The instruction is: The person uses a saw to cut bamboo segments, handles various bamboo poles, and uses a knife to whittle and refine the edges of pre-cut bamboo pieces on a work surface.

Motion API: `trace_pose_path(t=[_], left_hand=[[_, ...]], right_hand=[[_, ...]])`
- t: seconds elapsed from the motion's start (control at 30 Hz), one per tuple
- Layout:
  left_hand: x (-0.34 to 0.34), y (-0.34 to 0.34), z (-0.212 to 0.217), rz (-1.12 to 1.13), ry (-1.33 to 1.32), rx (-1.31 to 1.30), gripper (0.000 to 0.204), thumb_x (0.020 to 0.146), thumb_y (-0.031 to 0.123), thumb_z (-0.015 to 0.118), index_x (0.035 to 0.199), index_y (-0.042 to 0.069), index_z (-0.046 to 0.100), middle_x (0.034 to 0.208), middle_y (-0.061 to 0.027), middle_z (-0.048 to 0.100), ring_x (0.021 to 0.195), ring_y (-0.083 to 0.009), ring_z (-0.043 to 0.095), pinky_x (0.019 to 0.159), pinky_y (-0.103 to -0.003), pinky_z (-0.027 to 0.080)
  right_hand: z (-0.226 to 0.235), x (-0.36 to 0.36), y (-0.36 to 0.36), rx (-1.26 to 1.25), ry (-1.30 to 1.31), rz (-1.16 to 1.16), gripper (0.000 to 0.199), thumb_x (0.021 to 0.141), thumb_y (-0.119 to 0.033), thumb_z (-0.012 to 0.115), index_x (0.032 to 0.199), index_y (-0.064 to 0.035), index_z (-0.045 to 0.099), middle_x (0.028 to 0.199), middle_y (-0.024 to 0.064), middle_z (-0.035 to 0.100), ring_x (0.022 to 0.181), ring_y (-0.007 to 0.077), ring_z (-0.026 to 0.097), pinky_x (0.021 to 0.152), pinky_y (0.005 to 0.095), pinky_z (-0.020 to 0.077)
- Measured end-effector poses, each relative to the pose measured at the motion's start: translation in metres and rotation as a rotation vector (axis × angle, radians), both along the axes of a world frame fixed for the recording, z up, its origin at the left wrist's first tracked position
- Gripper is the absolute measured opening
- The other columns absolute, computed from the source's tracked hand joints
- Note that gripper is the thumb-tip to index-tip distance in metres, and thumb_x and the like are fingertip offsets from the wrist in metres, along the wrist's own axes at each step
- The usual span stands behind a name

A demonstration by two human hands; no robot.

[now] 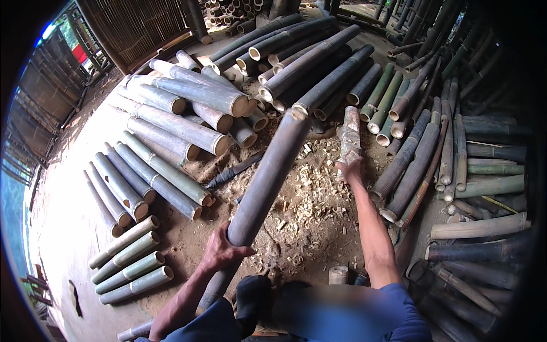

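My left hand (223,248) is wrapped round a thick dark bamboo pole (265,176) near its lower end. The pole slants up and away to the right, its far end by the piled bamboo. With my right arm stretched forward, my right hand (350,169) grips the near end of a short, rough, mottled wooden log (349,137). Between the hands, pale wood shavings (310,199) cover the dirt. A long tool with a dark wrapped handle (221,179) lies left of the pole, partly hidden behind it.
Cut bamboo poles (194,91) are piled at the far left and centre. Several shorter green lengths (134,256) lie at the left. More bamboo (484,228) is stacked along the right. A short bamboo piece (338,275) stands near my legs. Woven walls (139,25) rise behind.
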State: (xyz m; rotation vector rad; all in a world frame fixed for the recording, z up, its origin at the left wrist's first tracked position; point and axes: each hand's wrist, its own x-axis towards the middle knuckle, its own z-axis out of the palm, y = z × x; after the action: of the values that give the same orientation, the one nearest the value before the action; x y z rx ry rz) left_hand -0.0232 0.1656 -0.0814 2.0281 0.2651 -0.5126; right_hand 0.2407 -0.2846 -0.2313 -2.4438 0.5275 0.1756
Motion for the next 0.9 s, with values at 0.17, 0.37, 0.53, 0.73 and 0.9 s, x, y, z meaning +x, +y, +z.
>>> trace_pose_path(t=[0.17,0.37,0.53,0.73,0.9], left_hand=[[-0.047,0.019,0.002,-0.012,0.067,0.199,0.089,0.052,0.047,0.094,0.12,-0.005,0.071,0.118,-0.0209,0.06,0.114,-0.0373,0.062,0.099,-0.048,0.05],[-0.068,-0.01,0.021,0.08,0.081,0.064,0.086,0.049,0.033,0.095,0.122,-0.006,0.069,0.112,-0.0166,0.069,0.103,-0.0335,0.07,0.095,-0.045,0.054],[-0.07,-0.004,-0.011,-0.155,0.117,0.221,0.096,0.051,0.035,0.097,0.133,-0.004,0.066,0.117,-0.0218,0.072,0.107,-0.0347,0.073,0.096,-0.046,0.056],[-0.085,0.013,-0.056,-0.12,0.16,0.017,0.093,0.06,0.034,0.094,0.141,0.001,0.062,0.117,-0.0214,0.076,0.115,-0.0315,0.072,0.104,-0.045,0.053],[-0.094,-0.004,-0.045,-0.102,0.048,0.241,0.105,0.06,0.039,0.097,0.149,0.006,0.051,0.137,-0.0203,0.052,0.132,-0.0407,0.051,0.113,-0.05,0.044]], right_hand=[[0.019,-0.085,0.065,0.689,-0.163,-0.137,0.124,0.087,-0.051,0.076,0.169,0.0001,-0.002,0.176,0.026,0.007,0.163,0.0342,0.014,0.131,0.0434,0.0203],[0.023,-0.253,0.082,0.405,-0.216,0.276,0.123,0.081,-0.041,0.083,0.165,0.0064,0.008,0.161,0.0382,0.029,0.147,0.0516,0.037,0.123,0.0536,0.0338],[0.041,-0.284,0.108,0.007,-0.179,0.598,0.092,0.074,-0.03,0.087,0.147,0.0051,0.043,0.141,0.0314,0.049,0.125,0.048,0.053,0.105,0.057,0.046],[0.068,-0.271,0.078,-0.068,-0.314,0.019,0.051,0.096,-0.031,0.071,0.134,0.0,0.058,0.122,0.0257,0.062,0.119,0.0413,0.06,0.099,0.0546,0.0508],[0.052,-0.249,-0.024,-0.557,0.103,-0.232,0.08,0.09,-0.044,0.08,0.146,-0.0004,0.042,0.144,0.0291,0.052,0.134,0.0483,0.052,0.103,0.0601,0.0493]])
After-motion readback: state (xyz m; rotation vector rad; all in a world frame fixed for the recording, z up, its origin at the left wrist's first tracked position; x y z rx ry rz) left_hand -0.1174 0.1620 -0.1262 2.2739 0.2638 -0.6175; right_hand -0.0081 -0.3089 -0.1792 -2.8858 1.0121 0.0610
